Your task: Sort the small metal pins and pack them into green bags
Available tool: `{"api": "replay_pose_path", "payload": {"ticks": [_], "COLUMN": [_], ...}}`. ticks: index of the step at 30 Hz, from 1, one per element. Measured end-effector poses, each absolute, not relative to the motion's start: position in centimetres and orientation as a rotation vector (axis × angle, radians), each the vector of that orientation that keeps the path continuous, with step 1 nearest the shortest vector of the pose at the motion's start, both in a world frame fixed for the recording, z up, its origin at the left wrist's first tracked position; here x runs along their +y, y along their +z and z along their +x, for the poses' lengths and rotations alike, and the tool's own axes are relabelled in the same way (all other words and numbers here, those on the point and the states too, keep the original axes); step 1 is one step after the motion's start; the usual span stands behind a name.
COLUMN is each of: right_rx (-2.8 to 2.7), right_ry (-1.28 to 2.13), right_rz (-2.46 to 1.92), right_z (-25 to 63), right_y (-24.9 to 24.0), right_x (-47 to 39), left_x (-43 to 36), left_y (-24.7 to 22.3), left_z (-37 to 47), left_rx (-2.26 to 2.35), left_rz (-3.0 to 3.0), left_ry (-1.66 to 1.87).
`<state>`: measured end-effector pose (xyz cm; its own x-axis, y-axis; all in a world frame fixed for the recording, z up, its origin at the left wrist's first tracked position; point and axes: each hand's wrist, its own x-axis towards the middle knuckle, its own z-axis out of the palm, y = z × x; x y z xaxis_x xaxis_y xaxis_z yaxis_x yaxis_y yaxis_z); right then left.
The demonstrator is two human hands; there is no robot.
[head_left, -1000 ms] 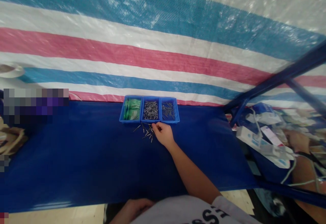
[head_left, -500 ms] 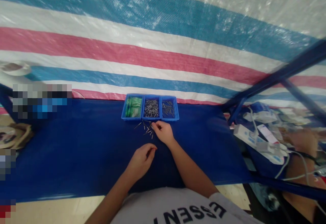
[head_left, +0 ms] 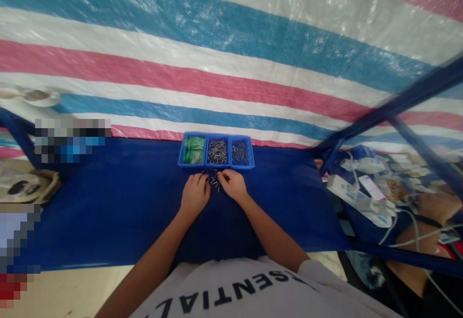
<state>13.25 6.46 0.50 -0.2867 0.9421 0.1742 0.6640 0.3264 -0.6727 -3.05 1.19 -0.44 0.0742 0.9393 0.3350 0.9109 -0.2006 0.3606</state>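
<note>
A small loose pile of thin metal pieces (head_left: 214, 181), like screws or nails, lies on the blue table in front of three small blue bins. My left hand (head_left: 195, 192) is at the left side of this pile, fingers bent and closed at the tips. On the pile's right side is my right hand (head_left: 233, 184), thumb and fingers pinched together. Whatever either hand holds is too small to make out. The left bin (head_left: 193, 165) contains green-and-clear plastic packets. In the middle bin (head_left: 218, 165) are many short metal pieces, and the right bin (head_left: 242, 166) holds fewer, darker ones.
A striped plastic sheet (head_left: 231, 72) hangs behind the blue table (head_left: 126, 212). Beyond the right edge are a white power strip (head_left: 358, 200), cables and another person's arm (head_left: 415, 241). At the left stands an open cardboard box (head_left: 47, 190); blue frame bars (head_left: 398, 99) rise at the right.
My left hand has moved forward from nearer my body to the left side of the metal pile. My right hand stays by the pile. The view has shifted slightly.
</note>
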Motion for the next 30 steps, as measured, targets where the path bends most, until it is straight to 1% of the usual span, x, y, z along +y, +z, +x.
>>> {"api": "replay_pose_path", "payload": {"ticks": [7, 24, 30], "right_rx": [-2.058, -2.084, -2.086], "right_ry": [0.604, 0.685, 0.721], "right_rz": [-1.435, -1.364, -1.351], "right_z": [13.04, 13.53, 13.56], "right_y": [0.64, 0.93, 0.70], "right_x": [6.44, 6.41, 6.54], "left_x": [1.29, 1.56, 1.53], "left_y": [-0.45, -0.73, -0.45], "left_z": [-3.16, -3.28, -3.18], "left_rx": [1.954, 1.976, 1.969], "left_rz": [2.258, 2.152, 2.188], "left_ry": [0.740, 0.809, 0.746]}}
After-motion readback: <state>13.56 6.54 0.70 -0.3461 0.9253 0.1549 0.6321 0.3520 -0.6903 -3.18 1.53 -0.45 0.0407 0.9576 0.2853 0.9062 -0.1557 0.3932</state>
